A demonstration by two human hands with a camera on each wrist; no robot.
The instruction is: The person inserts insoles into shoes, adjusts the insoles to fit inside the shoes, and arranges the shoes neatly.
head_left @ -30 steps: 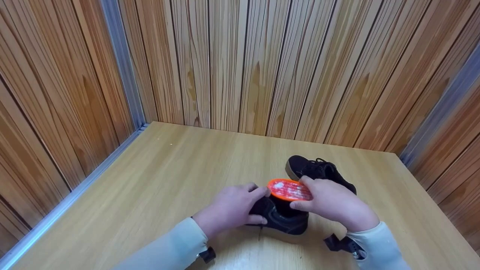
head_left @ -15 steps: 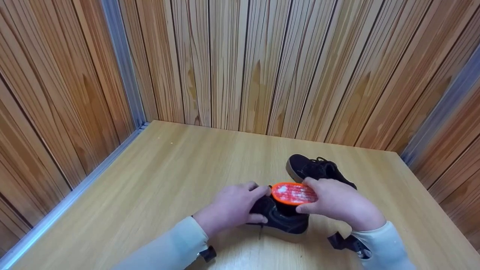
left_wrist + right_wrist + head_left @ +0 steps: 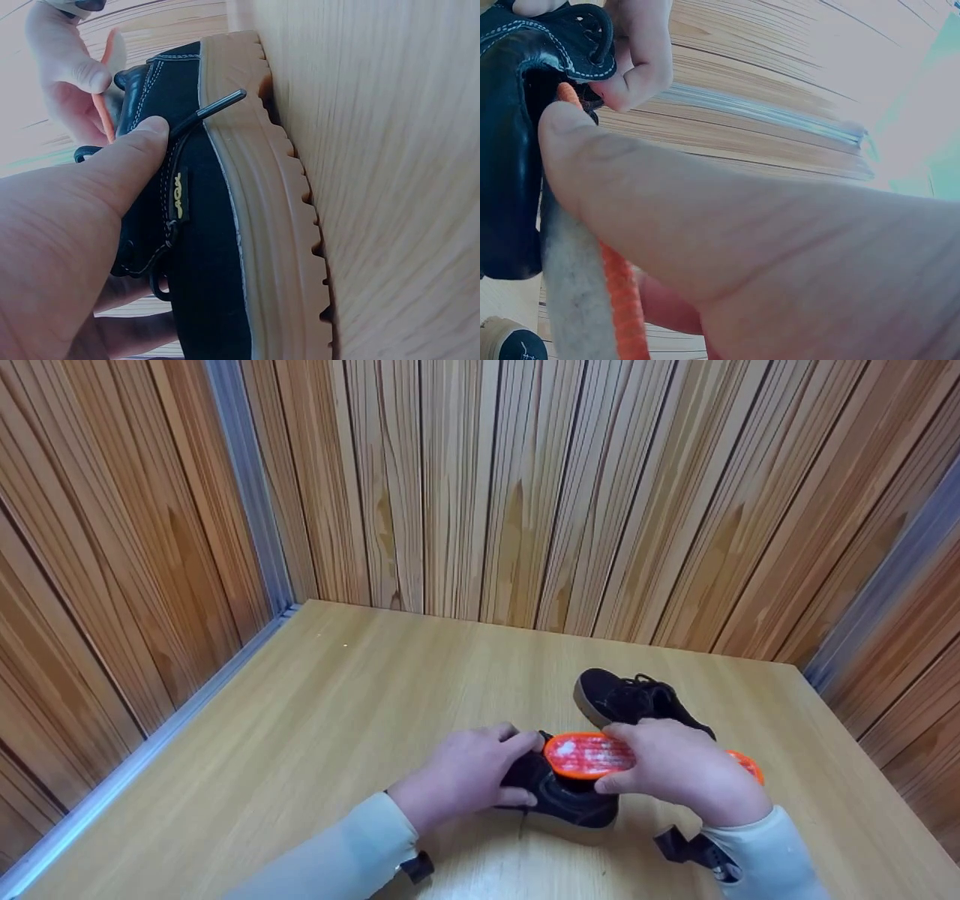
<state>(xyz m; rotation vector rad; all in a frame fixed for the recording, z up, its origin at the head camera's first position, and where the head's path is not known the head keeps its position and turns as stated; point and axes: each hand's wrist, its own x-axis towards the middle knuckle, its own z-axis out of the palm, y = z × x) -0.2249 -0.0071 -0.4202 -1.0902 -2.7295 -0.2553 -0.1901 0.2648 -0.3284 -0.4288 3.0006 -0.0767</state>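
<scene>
A black lace-up shoe (image 3: 574,804) with a tan sole sits on the table, toe under my left hand (image 3: 465,771). That hand grips the shoe's front, its thumb on the near side by the lace tip in the left wrist view. My right hand (image 3: 679,765) pinches an orange-rimmed insole (image 3: 589,756) across its middle, right over the shoe's opening. The insole's upward face is red with white patches; its grey side (image 3: 574,277) shows in the right wrist view. One end pokes out beyond my right wrist. Whether its front end is inside the shoe, I cannot tell.
Another black shoe (image 3: 619,697) lies behind my right hand, partly hidden by it. Wood-panelled walls (image 3: 480,495) enclose the table (image 3: 375,682) at the back and sides. Two tiny white specks lie at the table's far left.
My right hand has shifted slightly right and toward me with the insole, which now lies flatter. The insole's other end has come into sight past the wrist. My left hand has barely moved.
</scene>
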